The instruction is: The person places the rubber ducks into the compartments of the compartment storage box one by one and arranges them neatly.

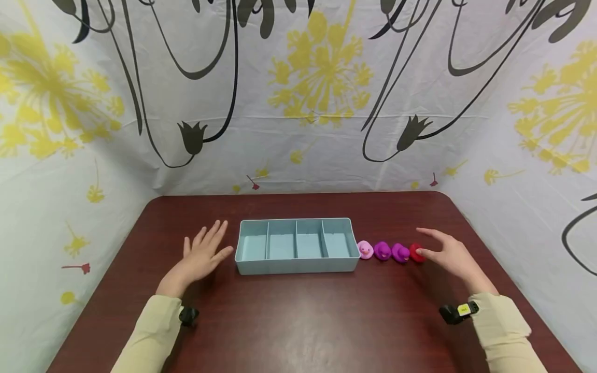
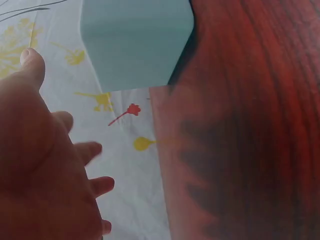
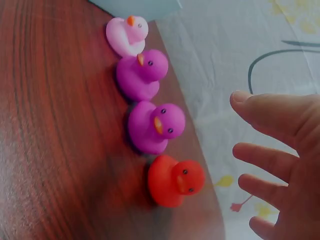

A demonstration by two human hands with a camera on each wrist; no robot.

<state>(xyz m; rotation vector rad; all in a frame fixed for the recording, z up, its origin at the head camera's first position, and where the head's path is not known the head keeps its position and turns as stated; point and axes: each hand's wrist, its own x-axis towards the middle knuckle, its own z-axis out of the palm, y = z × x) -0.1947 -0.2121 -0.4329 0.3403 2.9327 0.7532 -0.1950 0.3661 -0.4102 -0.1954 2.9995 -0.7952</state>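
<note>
A light blue tray point(image 1: 298, 266) with several compartments, all bare, stands on the table. Right of it runs a row of toy ducks: a pink duck point(image 3: 125, 37), two purple ducks point(image 3: 142, 75) point(image 3: 156, 127) and a red duck point(image 3: 175, 181). My right hand point(image 1: 450, 259), fingers spread and holding nothing, is beside the red duck; the right wrist view shows a gap between them. To the left of the tray, my left hand point(image 1: 198, 259) is spread out with nothing in it, and in the left wrist view it does not touch the tray point(image 2: 137, 45).
The dark red-brown table point(image 1: 298, 321) has its far edge behind the tray. A white cloth point(image 1: 298, 155) with yellow and grey plant prints hangs behind and at both sides. Each wrist carries a small black device.
</note>
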